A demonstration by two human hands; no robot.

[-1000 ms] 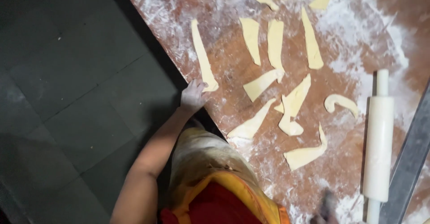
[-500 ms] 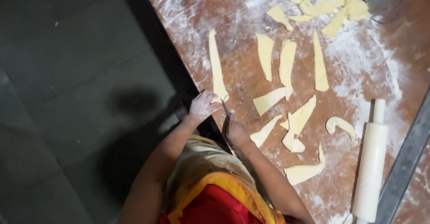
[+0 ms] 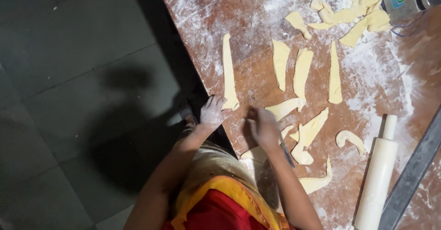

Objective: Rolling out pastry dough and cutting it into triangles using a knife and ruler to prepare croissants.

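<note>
Floured left hand [image 3: 212, 111] open beside long dough strip [image 3: 228, 73], right hand [image 3: 263, 126] newly on table [image 3: 257, 9], fingers curled.

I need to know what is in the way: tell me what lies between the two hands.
In the head view, only bare floured wooden table lies between the left hand and right hand; the long dough strip ends just above that gap.

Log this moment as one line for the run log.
left hand: on table edge, touching long dough strip | right hand: on floured table, hold unclear | rolling pin: lying apart
</note>
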